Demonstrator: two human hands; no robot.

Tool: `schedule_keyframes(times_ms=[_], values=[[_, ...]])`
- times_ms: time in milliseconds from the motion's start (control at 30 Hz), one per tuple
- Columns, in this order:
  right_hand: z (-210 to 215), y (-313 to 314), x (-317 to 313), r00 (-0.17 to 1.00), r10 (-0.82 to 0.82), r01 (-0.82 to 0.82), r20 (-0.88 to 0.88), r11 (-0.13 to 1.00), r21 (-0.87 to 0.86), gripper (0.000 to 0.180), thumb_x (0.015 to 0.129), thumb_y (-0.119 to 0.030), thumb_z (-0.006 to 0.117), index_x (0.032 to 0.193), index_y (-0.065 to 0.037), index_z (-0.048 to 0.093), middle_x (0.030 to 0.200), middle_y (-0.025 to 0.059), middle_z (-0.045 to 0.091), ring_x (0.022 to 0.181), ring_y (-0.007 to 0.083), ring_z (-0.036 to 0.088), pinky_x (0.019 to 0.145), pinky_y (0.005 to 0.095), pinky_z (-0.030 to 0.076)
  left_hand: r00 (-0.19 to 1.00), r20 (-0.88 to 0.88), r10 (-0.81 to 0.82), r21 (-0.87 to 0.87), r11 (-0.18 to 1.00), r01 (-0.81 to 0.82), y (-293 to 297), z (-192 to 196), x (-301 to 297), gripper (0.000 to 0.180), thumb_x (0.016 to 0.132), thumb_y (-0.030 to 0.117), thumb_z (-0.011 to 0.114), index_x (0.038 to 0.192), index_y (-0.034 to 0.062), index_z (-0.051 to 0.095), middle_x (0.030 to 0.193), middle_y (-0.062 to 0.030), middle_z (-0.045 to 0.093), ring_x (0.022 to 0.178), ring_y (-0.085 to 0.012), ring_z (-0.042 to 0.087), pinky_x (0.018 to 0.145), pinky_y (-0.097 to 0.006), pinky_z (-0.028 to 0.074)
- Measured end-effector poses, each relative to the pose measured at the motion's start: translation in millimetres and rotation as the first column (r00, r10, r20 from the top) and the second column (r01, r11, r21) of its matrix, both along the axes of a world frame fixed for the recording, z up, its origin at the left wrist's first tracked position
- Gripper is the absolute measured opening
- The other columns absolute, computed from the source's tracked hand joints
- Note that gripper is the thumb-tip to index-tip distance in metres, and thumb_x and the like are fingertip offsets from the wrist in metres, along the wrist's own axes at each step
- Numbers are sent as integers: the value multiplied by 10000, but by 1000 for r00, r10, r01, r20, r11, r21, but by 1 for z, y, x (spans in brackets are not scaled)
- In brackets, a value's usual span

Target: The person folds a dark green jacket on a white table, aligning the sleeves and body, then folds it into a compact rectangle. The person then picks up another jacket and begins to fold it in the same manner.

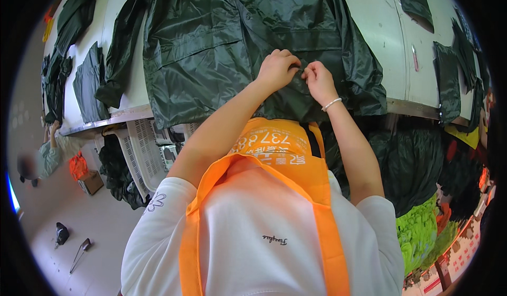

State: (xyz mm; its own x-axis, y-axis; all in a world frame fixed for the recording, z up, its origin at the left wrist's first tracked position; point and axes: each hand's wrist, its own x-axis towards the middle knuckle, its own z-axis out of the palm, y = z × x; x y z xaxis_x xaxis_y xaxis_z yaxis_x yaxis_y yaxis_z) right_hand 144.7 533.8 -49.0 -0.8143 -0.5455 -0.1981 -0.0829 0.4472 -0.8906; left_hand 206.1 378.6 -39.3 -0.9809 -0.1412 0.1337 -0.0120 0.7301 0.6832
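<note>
A dark green, shiny jacket (pixel 198 58) lies spread on the white table, its lower hem hanging over the near edge. Flap-like seams cross it on both sides, and a front placket with a snap runs down its middle. Close together at the lower front are my two hands. My left hand (pixel 277 71) is closed, thumb and fingers pinching the jacket's front edge. Just to its right, my right hand (pixel 320 82) also pinches the fabric with bent fingers. What exactly lies between the fingertips is too small to make out.
More dark green garments lie on the table at left (pixel 90 87) and right (pixel 448 84). A small pinkish tool (pixel 415 58) rests on the right side. White plastic baskets (pixel 138 153) stand below the left edge; dark garments (pixel 404 161) hang below the right. Another person (pixel 48 156) is at far left.
</note>
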Motion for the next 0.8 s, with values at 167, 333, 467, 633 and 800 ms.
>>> schedule_keyframes(times_ms=[167, 333, 467, 633, 800], values=[[28, -2, -31, 854, 10, -46, 521, 997, 55, 170, 857, -159, 593, 879, 9, 576, 682, 97, 630, 617, 171, 601, 584, 302, 473, 999, -22, -25, 82, 996, 27, 3, 1, -1, 119, 711, 137, 668, 822, 104, 697, 902, -40, 628, 866, -252, 569, 757, -338, 475], [31, -8, -35, 913, 401, -325, -77, 828, 458, 201, 770, -236, 634, 741, -39, 658, 799, 173, 655, 788, 333, 630, 729, 403, 500, 998, -67, 15, 2, 1000, -15, 13, -10, -7, 105, 703, 113, 674, 781, 45, 659, 907, -48, 640, 851, -266, 581, 748, -355, 477], [38, 9, -55, 911, 361, -389, 199, 912, 128, 166, 784, -187, 631, 836, -38, 681, 800, 99, 679, 758, 236, 646, 711, 342, 509, 991, -129, 36, 9, 999, -35, 18, -12, -5, 79, 714, 83, 671, 769, 34, 642, 920, -68, 639, 853, -274, 583, 745, -359, 476], [69, 73, -196, 990, -119, 102, -80, 977, -187, 212, 863, -205, 609, 970, -35, 674, 858, 73, 679, 760, 154, 624, 703, 282, 497, 983, -73, 167, 76, 984, -162, 17, -9, 0, 70, 733, 77, 665, 786, 35, 647, 953, -63, 648, 867, -264, 600, 750, -345, 486], [-43, 262, -350, 719, -215, 663, -661, 499, 559, 535, 801, -334, 608, 1221, -10, 542, 1262, 222, 521, 1185, 341, 496, 1020, 392, 368, 986, -81, 148, 192, 973, -130, 16, -1, -2, 93, 776, 66, 651, 855, 20, 635, 1059, -78, 629, 822, -253, 634, 700, -309, 512]])
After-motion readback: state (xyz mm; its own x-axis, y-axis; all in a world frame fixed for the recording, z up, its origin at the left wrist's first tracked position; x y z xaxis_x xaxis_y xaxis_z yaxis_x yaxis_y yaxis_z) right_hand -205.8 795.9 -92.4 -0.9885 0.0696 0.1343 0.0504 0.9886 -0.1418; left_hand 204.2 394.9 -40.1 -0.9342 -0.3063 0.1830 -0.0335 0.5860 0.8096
